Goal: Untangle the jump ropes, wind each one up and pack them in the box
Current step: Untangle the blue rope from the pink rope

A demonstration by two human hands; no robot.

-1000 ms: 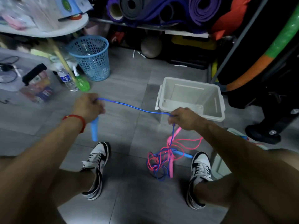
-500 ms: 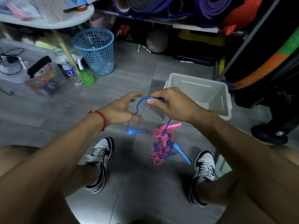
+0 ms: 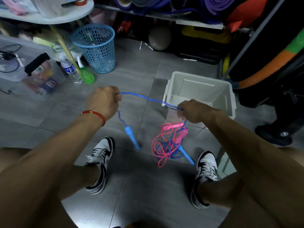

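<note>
Head view, looking down past both forearms to grey floor tiles. Blue jump rope stretched between the two fists, long axis running from upper left down to lower right, a slight hump near the left end. Thin, glossy plastic cord. Below the left hand, a short kinked tail hanging down to a blue handle, tapered, smooth, pointing down and a little right, tip close to the floor. Below the right hand, more blue cord dropping into a tangle of blue and pink loops heaped on the tiles between the shoes. Second blue handle slanting out of the heap toward lower right, near the right shoe. Pink handles at the top of the heap, one lying roughly level, one angled downward, just under the right fist.

Left hand closed tight around the cord, knuckles up, wrist straight, a red string bracelet around it. Right hand likewise clenched on the cord, back of the hand up, overlapping the near edge of the box. Box pale grey plastic, rectangular, rounded rim, open top, standing on the floor beyond the tangle.

Further back at left, a blue mesh wastebasket, a clear water bottle and a green spray bottle. Left shoe white and black, laced.
</note>
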